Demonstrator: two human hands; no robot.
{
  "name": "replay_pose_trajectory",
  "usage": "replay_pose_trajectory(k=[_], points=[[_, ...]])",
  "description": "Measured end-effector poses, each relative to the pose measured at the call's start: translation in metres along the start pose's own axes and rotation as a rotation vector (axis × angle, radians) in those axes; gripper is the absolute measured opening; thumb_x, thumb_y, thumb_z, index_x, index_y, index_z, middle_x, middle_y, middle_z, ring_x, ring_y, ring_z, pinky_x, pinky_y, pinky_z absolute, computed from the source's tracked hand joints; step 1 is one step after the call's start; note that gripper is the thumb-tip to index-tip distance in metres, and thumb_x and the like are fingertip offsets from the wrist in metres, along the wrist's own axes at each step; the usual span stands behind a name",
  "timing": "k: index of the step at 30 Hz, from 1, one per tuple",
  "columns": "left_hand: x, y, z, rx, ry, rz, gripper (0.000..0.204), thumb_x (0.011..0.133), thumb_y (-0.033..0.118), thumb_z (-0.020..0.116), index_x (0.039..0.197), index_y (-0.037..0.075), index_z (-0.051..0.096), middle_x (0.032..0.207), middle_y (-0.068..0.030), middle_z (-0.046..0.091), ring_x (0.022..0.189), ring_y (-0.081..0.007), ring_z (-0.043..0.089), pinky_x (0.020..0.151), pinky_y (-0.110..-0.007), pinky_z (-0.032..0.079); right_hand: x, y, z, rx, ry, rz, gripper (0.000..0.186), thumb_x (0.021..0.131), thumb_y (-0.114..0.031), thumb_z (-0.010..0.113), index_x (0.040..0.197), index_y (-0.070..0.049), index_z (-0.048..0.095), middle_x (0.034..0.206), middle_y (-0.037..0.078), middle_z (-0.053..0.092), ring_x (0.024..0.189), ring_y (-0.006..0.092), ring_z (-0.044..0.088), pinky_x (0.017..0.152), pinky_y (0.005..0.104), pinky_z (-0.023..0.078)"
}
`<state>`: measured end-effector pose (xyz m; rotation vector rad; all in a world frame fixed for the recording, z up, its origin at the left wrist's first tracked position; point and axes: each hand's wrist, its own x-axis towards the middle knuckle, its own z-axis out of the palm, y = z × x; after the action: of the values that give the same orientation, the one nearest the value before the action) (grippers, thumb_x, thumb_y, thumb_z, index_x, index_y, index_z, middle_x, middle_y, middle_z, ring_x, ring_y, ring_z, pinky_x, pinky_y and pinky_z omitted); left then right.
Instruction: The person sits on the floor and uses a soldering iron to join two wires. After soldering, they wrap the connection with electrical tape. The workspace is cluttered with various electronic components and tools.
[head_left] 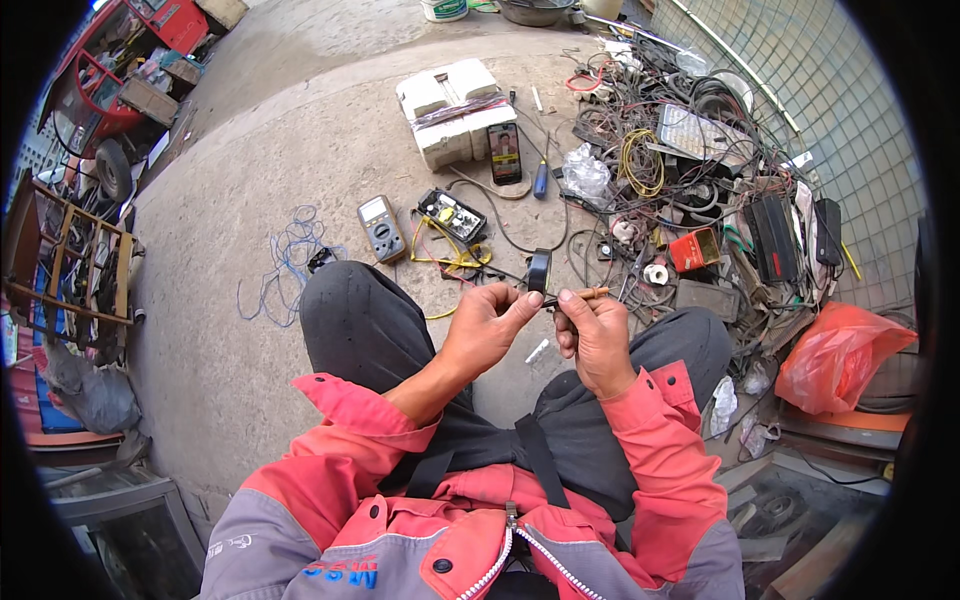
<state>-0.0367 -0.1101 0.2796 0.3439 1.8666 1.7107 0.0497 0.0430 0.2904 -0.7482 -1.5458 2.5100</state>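
Note:
Both my hands meet above the gap between my knees, fingers closed in a pinch. My left hand (488,325) pinches a thin black cable (549,303) that runs across to the other hand. Just above the left thumb tip stands a roll of black electrical tape (539,270); whether the fingers also touch it I cannot tell. My right hand (598,335) pinches a thin orange-brown rod-like piece (592,293), whose end sticks out to the right past the forefinger. Where cable and rod join is hidden by the thumbs.
Ahead lie a multimeter (381,229), an open circuit box (452,215) with yellow wires, and a blue screwdriver (541,180). A phone (504,154) leans on a white foam block (455,110). Right: heaped cables (690,180) and a red bag (840,355). Left: blue wires (283,262).

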Motion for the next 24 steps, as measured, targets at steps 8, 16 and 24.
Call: replay_pose_trajectory(k=[8, 16, 24], points=[[-0.001, 0.006, 0.002, -0.101, -0.051, 0.027, 0.02, 0.095, 0.014, 0.067, 0.107, 0.0, 0.061, 0.077, 0.0006, 0.062, 0.065, -0.005, 0.054, 0.056, -0.022, 0.044, 0.001, 0.004, -0.003, -0.028, -0.015, -0.003, 0.023, 0.096, -0.022, 0.065, 0.083, -0.003, 0.062, 0.069, 0.003, 0.06, 0.051, 0.0079, 0.053, 0.041, 0.0214, 0.041], [0.002, -0.004, 0.003, -0.22, -0.073, 0.094, 0.015, 0.096, 0.012, 0.065, 0.105, 0.001, 0.061, 0.078, -0.0017, 0.063, 0.068, -0.0073, 0.061, 0.056, -0.023, 0.047, 0.001, 0.002, -0.002, -0.03, -0.006, 0.027, 0.024, 0.095, -0.023, 0.067, 0.085, -0.002, 0.064, 0.071, 0.003, 0.061, 0.052, 0.0076, 0.055, 0.042, 0.0216, 0.043], [0.002, 0.0, 0.001, -0.261, -0.065, 0.07, 0.015, 0.096, 0.013, 0.066, 0.1, -0.001, 0.063, 0.075, -0.0034, 0.064, 0.064, -0.0085, 0.06, 0.054, -0.024, 0.048, 0.0, 0.002, -0.002, -0.061, -0.031, 0.011, 0.023, 0.095, -0.022, 0.067, 0.088, 0.001, 0.066, 0.071, 0.004, 0.062, 0.052, 0.0079, 0.055, 0.043, 0.022, 0.044]])
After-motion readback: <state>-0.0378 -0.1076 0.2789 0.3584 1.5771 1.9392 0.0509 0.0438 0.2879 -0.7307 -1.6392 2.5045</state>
